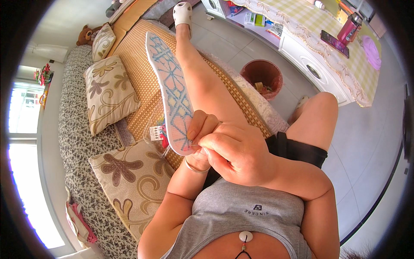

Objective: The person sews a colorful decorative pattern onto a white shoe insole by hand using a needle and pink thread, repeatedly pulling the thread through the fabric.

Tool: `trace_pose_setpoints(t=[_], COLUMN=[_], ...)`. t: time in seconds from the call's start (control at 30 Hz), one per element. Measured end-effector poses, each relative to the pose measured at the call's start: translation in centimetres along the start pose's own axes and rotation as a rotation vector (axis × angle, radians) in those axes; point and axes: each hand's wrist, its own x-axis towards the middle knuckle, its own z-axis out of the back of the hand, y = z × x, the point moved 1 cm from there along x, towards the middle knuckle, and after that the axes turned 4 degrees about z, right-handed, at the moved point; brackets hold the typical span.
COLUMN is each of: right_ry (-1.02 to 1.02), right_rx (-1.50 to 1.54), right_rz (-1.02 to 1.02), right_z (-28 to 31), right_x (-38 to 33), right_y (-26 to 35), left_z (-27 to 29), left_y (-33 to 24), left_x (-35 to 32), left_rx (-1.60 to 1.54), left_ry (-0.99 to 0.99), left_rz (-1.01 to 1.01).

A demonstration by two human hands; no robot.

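Observation:
A long white insole (174, 93), stitched with blue and pink patterns, slants away from me above my lap. My left hand (202, 125), with a bangle at its wrist, grips the insole's near end along its right edge; part of this hand is hidden behind the other. Close against that edge, my right hand (241, 151) has its thumb and forefinger pinched together. A thin line, needle or thread, shows at the fingertips; I cannot tell which. Beside the insole lies a clear plastic bag (156, 131) with colourful bundles and a white card.
Patterned cushions (111, 94) lie on the woven mat (133, 52) to my left. A reddish bin (261, 77) stands on the tiled floor. At the far right, a cloth-covered table (302, 23) bears a phone (334, 43), a red flask (349, 29) and a purple cloth (371, 52).

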Motion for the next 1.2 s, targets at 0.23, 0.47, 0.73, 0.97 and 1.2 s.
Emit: trace_pose_setpoints(t=[0.23,0.47,0.73,0.97,1.2], right_ry=[0.033,0.079,0.036,0.003,0.008], right_rx=[-0.008,-0.11,-0.038,-0.029,-0.033], right_rz=[0.025,0.151,0.132,0.127,0.106], right_z=[-0.5,-0.9,-0.9,-1.2,-1.1], right_x=[-0.3,-0.8,-0.7,-0.8,-0.8], right_y=[0.0,0.9,0.5,0.4,0.5], left_z=[0.4,0.5,0.6,0.7,0.6], left_y=[0.8,1.3,1.8,2.2,2.3], left_x=[0.2,0.2,0.1,0.1,0.0], left_rx=[-0.216,-0.341,-0.345,-0.345,-0.344], left_ry=[0.034,0.163,0.188,0.199,0.211], left_rz=[-0.026,0.01,0.021,0.027,0.022])
